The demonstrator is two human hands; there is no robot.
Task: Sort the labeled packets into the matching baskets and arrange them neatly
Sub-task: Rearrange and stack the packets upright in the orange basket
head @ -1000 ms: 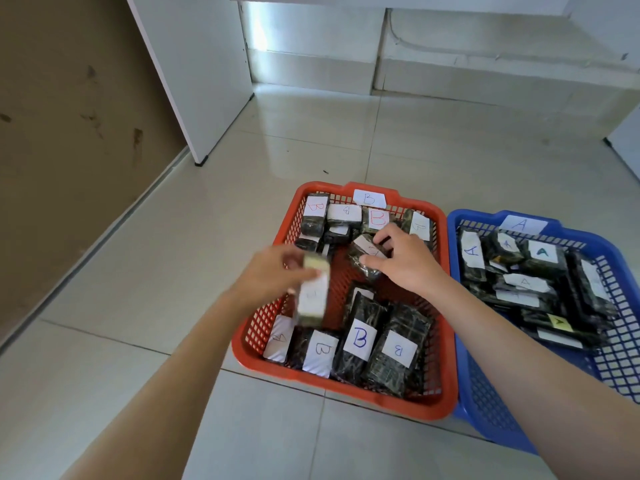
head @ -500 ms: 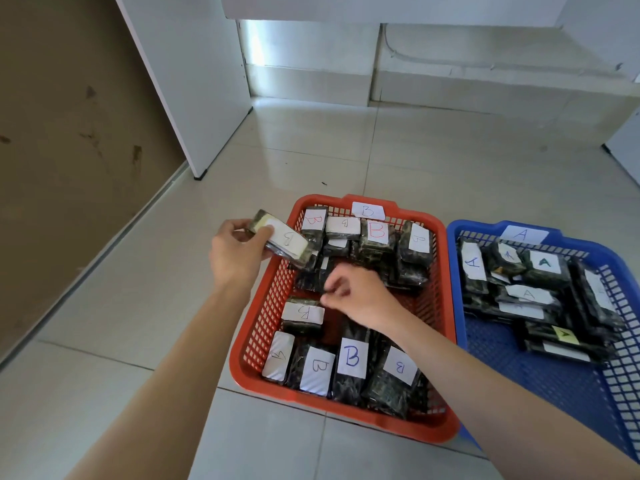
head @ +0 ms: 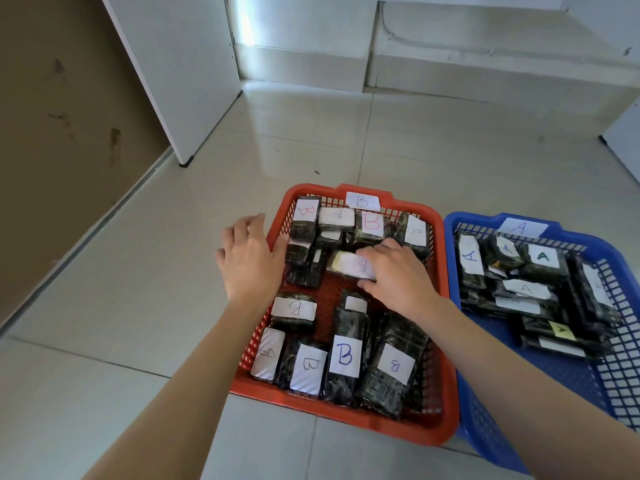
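The red basket [head: 329,415] sits in front of you with the blue basket [head: 485,420] touching it at its 3 o'clock. The red one carries the B packets: a far row [head: 372,225] along its 12 o'clock wall and a near row [head: 344,355] at 6 o'clock, with a loose gap in the middle. The A packets [head: 526,289] are piled in the blue one. The packet you are placing [head: 348,264] lies label-up in that middle gap, just toward 12 o'clock from the basket's centre and right below the far row. Your right hand [head: 398,275] grips it from its 3 o'clock end, fingers over the far edge and thumb on the near edge. Your left hand [head: 249,261] is spread and holds nothing, hovering over the basket's 9 o'clock rim, well to the packet's 9 o'clock; whether its thumb touches the dark packets beside it, you cannot tell. Expect this packet to be light and fairly firm, a small block in glossy film that will likely slip under a loose pinch. Hold it across its long edges, as now, and keep off the paper label, which looks easy to crease or peel.
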